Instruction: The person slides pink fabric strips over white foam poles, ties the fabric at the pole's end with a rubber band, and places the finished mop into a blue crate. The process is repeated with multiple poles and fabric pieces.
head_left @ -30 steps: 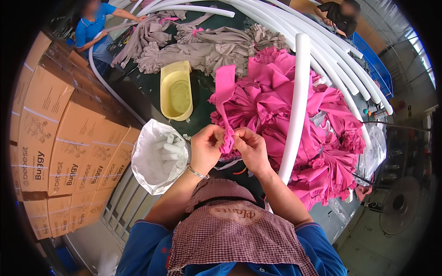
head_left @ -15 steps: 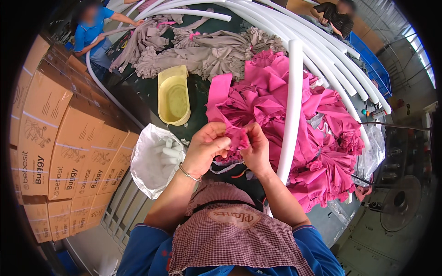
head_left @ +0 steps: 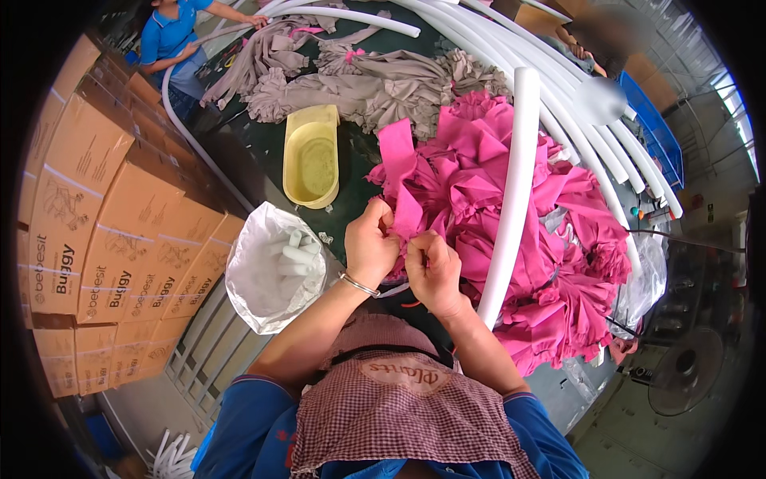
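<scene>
Both hands are closed over the edge of a pink fabric piece (head_left: 408, 212), close together in front of me. My left hand (head_left: 371, 243), with a bangle at its wrist, grips the piece from the left side. My right hand (head_left: 433, 267) is a loose fist pinching its lower edge; the fingertips are partly hidden. The fabric rises between the hands and joins a big crumpled pink pile (head_left: 495, 180) just beyond. Across that pile leans a long white foam tube (head_left: 517, 168), right of my right hand and apart from it.
Left of my hands are a pale yellow tub (head_left: 289, 164) and a white bag (head_left: 244, 279) holding short white tube pieces (head_left: 298, 255). Grey fabric (head_left: 359, 92) and more long white tubes (head_left: 590, 132) lie farther off. Stacked cartons (head_left: 144, 247) line the left; co-workers (head_left: 169, 36) stand beyond.
My fingers have closed tighter on the pink fabric, and a strip of it now stands up between my hands. The whole view has shifted slightly.
</scene>
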### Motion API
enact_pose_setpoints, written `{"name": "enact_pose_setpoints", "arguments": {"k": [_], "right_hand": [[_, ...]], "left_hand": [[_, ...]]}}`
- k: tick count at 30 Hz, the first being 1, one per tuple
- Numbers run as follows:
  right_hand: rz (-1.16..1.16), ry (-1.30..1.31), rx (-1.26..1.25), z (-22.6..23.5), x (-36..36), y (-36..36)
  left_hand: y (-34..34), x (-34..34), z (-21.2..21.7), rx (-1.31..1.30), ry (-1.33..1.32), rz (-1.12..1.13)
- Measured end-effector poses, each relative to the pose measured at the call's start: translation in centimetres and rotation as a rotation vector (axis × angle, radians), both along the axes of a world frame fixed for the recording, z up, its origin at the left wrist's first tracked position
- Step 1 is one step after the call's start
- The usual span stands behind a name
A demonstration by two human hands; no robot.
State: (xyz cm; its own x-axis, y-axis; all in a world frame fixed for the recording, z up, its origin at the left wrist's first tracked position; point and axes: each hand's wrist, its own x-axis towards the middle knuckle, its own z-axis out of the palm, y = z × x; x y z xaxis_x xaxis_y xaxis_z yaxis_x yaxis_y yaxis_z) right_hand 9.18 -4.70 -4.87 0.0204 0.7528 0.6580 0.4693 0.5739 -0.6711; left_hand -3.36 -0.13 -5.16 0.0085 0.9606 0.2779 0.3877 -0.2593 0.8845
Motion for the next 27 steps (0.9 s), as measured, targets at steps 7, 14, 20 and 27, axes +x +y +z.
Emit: {"name": "enact_pose_setpoints", "arguments": {"k": [7,14,20,27], "right_hand": [[-0.136,0.16,-0.285,-0.5,1.4,-0.7],[-0.064,0.365,-0.511,-0.8,2.6,-1.2],[-0.223,0.14,-0.472,-2.4,2.1,-0.2],[-0.237,-0.146,-0.186,-2.6,0.8,0.2]], "left_hand": [[-1.3,0.2,0.8,0.018,0.056,-0.16],[-2.3,0.4,1.6,0.153,0.433,-0.348],[-2.2,0.4,0.6,0.3,0.34,-0.5],[-1.4,-0.9,0.0,0.12,0.259,-0.134]]}}
